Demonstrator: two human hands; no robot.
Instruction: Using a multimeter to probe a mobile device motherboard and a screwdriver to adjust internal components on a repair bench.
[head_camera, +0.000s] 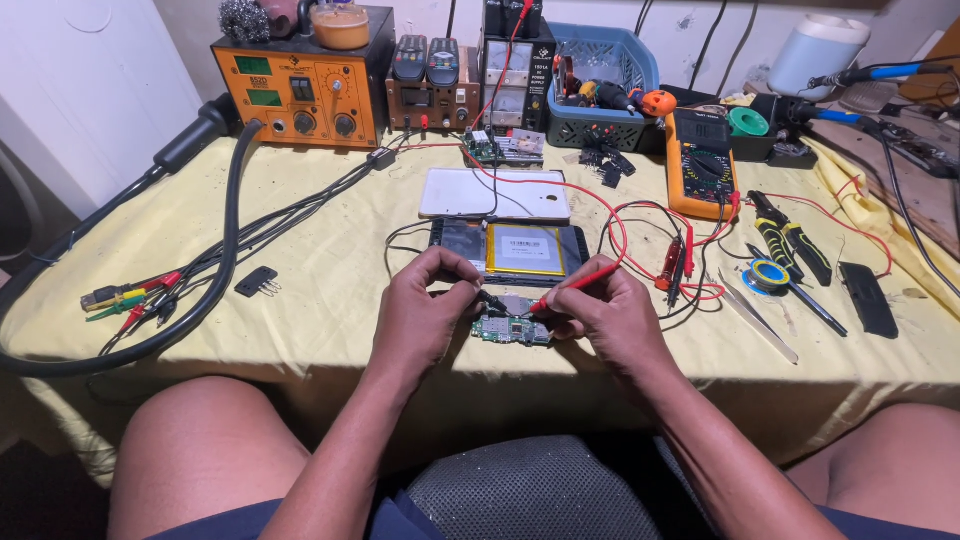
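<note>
The person's left hand (425, 315) pinches a black probe (490, 297) between thumb and fingers, closed tight on it, its tip slanting down to the right onto the circuit board (512, 328). The right hand (610, 315) is closed the same way on a red probe (575, 286), which slants down to the left so that its tip meets the board close to the black tip. The board, small and green, lies flat on the yellow cloth (330, 290) at the near edge of the table, directly between the two hands and just below their fingertips; both hands rest beside it, the left at its left end, the right at its right end.

Just beyond the board lies an opened tablet (505, 248) with a yellow-edged battery (525, 250) showing, and farther back its white cover (495, 193). Red and black leads run from the probes to the right, toward an orange multimeter (703, 165). To the right lie cutters (790, 238), tweezers (757, 315) and a solder reel (770, 275). At the far left stands an orange rework station (300, 92), its thick black hose (180, 320) looping over the cloth; a blue basket (600, 85) of parts sits at the far middle.
</note>
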